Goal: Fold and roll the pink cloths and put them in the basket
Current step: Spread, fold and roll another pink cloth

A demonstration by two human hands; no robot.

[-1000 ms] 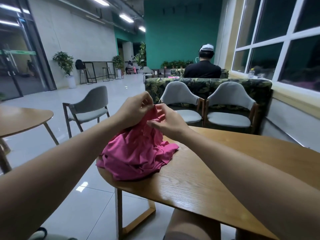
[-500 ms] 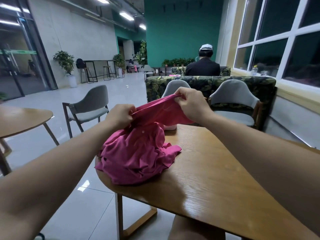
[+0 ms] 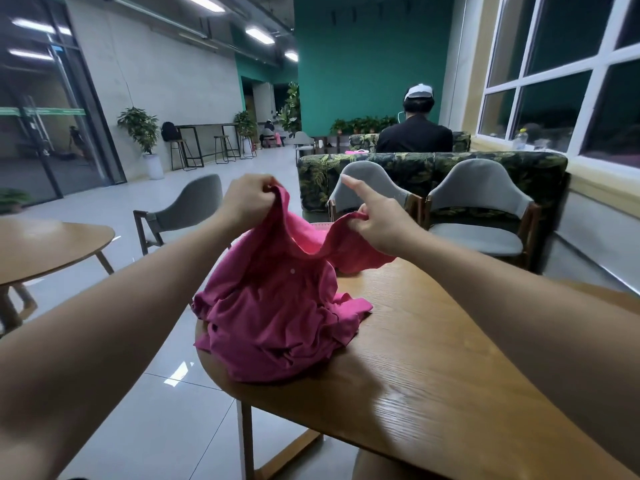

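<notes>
both hands, left [image 3: 246, 201] and right [image 3: 377, 221], are pinching a pink cloth [image 3: 277, 306]. its bulk is lying crumpled on the table [image 3: 433, 358].

We can read no text, number or brand anywhere in view. Green band [image 3: 41, 111] across the glass doors [image 3: 52, 157], far left: whatever is printed on it is too blurred for us to make out. Pink cloth [image 3: 277, 306]: no tag or print legible on the folds that show. Bottle [image 3: 519, 139], far right: too small to tell.
</notes>
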